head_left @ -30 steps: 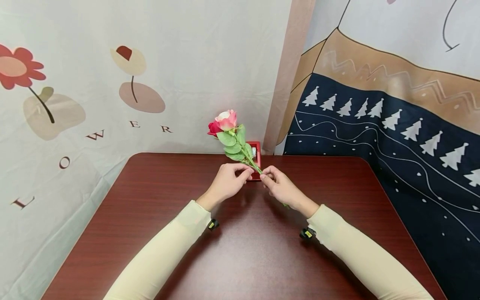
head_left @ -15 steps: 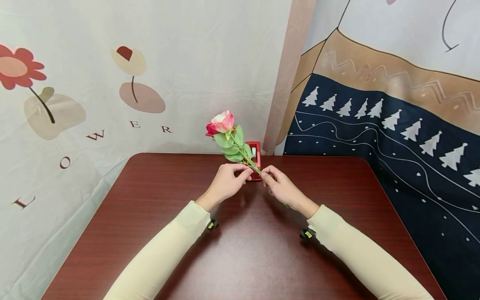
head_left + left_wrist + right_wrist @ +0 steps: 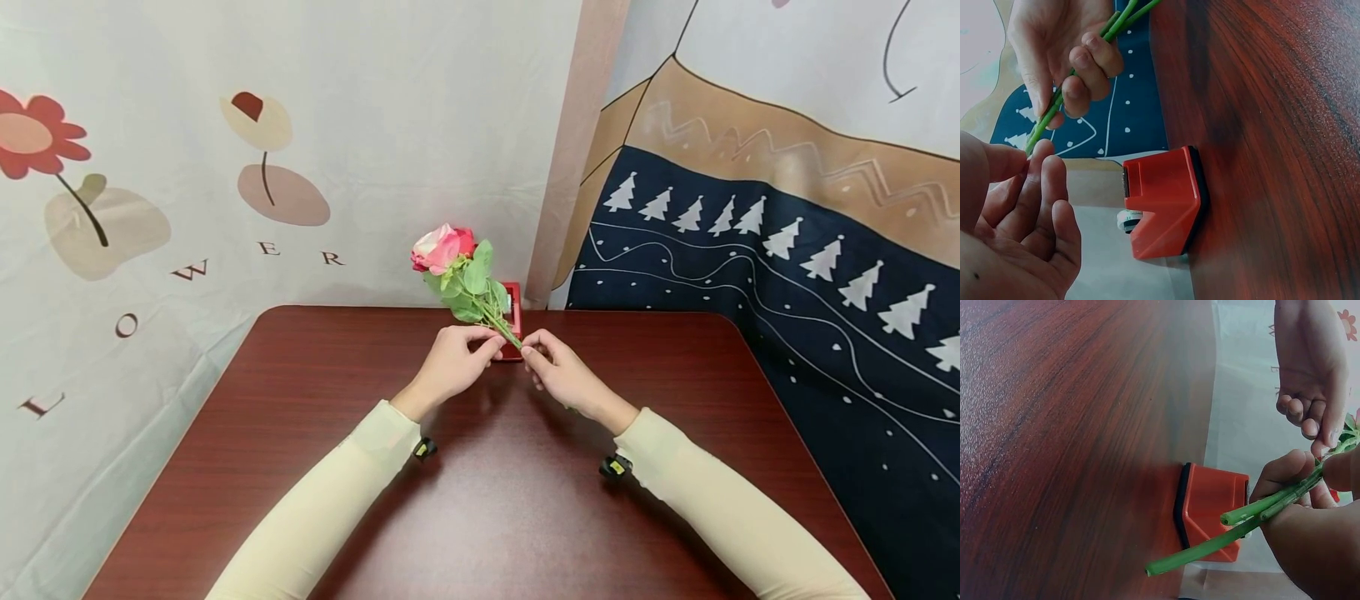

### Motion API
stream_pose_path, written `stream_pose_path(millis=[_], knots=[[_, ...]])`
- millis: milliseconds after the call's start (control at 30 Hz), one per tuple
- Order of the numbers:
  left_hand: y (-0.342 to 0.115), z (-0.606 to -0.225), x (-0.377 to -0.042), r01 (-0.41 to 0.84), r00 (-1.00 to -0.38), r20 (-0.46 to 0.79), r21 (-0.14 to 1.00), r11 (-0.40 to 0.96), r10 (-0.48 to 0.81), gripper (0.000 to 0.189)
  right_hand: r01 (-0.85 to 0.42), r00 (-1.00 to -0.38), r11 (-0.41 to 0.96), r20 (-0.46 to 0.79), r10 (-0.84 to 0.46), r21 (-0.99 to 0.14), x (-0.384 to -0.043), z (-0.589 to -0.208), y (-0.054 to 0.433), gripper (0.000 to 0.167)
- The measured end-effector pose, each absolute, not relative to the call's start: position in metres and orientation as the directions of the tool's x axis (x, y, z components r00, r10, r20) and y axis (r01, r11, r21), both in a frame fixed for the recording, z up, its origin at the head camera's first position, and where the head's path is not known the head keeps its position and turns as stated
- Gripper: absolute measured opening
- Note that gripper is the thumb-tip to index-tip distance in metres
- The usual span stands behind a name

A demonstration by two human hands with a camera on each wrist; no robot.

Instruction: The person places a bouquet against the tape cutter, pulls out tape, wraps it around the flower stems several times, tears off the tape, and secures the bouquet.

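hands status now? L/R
Left hand: pinching the stems at its fingertips.
Right hand: fingers curled round the stems, gripping them.

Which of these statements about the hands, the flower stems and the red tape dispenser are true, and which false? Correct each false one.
1. Both hands hold the flower stems. True.
2. The red tape dispenser lies in the left hand. False: it stands on the table, untouched.
3. The blooms point away from the person. True.
4. The right hand rests flat on the table. False: its fingers curl round the stems.
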State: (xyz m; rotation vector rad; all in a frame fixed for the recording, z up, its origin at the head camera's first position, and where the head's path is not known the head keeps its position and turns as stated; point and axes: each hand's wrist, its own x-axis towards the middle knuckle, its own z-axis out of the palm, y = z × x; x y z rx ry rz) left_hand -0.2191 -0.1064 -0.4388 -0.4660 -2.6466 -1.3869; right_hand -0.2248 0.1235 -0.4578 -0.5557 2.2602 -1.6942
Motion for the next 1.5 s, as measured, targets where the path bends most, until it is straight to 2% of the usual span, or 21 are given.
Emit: stream_pose_path(millis=[200, 433, 1500], knots=[[-0.105, -0.439, -0.221, 0.328, -0.944, 0.253, 0.772, 0.544, 0.21, 0.021, -0.155, -0.896, 0.231, 0.038, -0.442, -0.961, -0.225, -0.459, 0.122, 0.023], [-0.105, -0.438, -0.223, 0.325, -0.946, 0.25, 0.767, 0.554, 0.207, 0.019, -0.156, -0.899, 0.218, 0.047, -0.435, -0.963, -0.226, -0.46, 0.121, 0.011], [-0.103, -0.443, -0.223, 0.275, -0.961, 0.216, 0.791, 0.547, 0.171, 0.021, -0.195, -0.902, 0.223, 0.085, -0.422, -0.955, -0.219, -0.469, 0.12, 0.007]])
